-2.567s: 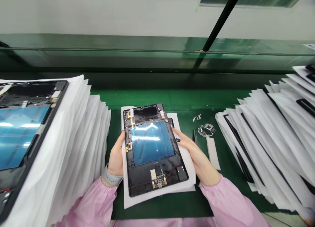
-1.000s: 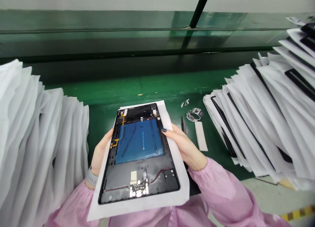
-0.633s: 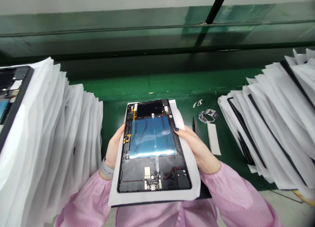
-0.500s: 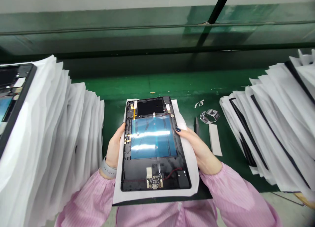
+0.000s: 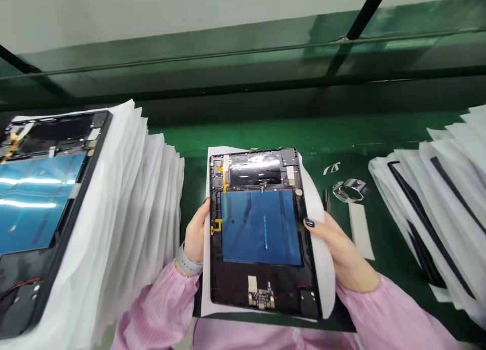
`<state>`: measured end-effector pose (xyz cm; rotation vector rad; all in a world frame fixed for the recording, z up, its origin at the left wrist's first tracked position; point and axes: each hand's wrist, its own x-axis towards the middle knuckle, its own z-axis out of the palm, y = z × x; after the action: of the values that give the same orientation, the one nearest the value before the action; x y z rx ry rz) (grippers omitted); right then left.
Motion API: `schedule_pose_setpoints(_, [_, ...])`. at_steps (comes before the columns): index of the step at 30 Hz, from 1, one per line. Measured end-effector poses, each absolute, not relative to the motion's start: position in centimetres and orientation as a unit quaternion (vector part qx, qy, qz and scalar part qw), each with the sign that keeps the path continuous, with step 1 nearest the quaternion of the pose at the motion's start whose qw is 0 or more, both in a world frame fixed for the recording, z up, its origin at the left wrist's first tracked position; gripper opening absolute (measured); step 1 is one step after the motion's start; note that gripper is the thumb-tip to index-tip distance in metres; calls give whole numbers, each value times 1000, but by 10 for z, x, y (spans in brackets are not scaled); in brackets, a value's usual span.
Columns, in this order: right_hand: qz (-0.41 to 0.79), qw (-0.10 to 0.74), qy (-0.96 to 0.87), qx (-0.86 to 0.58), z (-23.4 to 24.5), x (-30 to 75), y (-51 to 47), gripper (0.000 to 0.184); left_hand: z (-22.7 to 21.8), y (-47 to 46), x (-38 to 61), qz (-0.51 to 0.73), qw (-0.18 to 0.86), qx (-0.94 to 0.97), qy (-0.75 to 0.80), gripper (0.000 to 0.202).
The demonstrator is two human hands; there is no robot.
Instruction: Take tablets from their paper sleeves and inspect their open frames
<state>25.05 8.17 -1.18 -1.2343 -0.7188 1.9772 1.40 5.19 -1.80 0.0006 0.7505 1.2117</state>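
Note:
Between my two hands is an opened tablet housing (image 5: 235, 284), its inside facing up. It shows a large blue-filmed battery (image 5: 261, 228), a small circuit board (image 5: 261, 298) near the bottom and orange flex cables along the left side. A sheet of white foam wrap (image 5: 322, 284) lies under it and sticks out at the right. My left hand (image 5: 196, 233) grips the left edge, thumb at the rim. My right hand (image 5: 341, 248) holds the right edge with the thumb on top; its other fingers are hidden beneath the wrap.
At left stands a tall stack of white foam sheets (image 5: 140, 203) with another opened tablet housing (image 5: 23, 274) on top. A similar stack (image 5: 410, 188) with dark edges showing stands at right. A shiny metal ring (image 5: 351, 190), a white strip (image 5: 360, 231) and dark tweezers-like tool (image 5: 327, 200) lie between.
The view has swung left, so things appear further right and more of the left-hand housing shows. The held tablet housing is tilted slightly differently, and the glare has left its battery. Both hands keep their grip.

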Motion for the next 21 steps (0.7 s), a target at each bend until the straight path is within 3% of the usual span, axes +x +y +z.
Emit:
schedule_pose_setpoints(7, [749,339,-307,-479,-21,258,79,53,-23,44,12,571,752,35,327,37])
schedule_pose_setpoints(17, [794,308,-234,-470,-21,267,71,77,-31,37,14,622,707,50,333,17])
schedule_pose_setpoints(21, [799,302,-231,-466,-12,267,68,77,-34,32,10,579,739,66,337,15])
